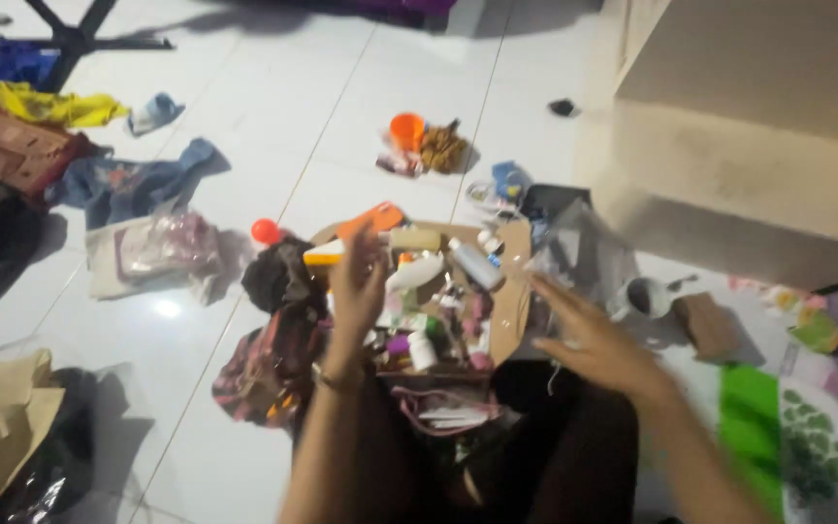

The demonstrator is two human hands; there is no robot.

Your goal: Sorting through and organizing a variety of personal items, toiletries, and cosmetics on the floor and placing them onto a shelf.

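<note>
1. Head view, centre of the frame: a flat piece of cardboard (513,291) lies on the white tile floor (264,107), heaped with small bottles, tubes and bits.
2. The left hand (356,281) is raised over the left part of the heap, fingers loosely spread and holding nothing that shows; motion blur hides any contact.
3. The right hand (594,340) hovers at the right edge of the cardboard, open, fingers stretched toward the heap, also blurred. The two hands are well apart.
4. A white bottle (475,264) lies tilted on the heap between the hands, nearer the top.
5. Just left of the cardboard: a red ball (266,231) and a dark bundle of cloth (278,277).
6. Upper centre: an orange cup (405,130).
7. Right of the right hand: a mug (648,297).
8. Upper left: yellow cloth (60,107) and blue cloth (133,182).
</note>
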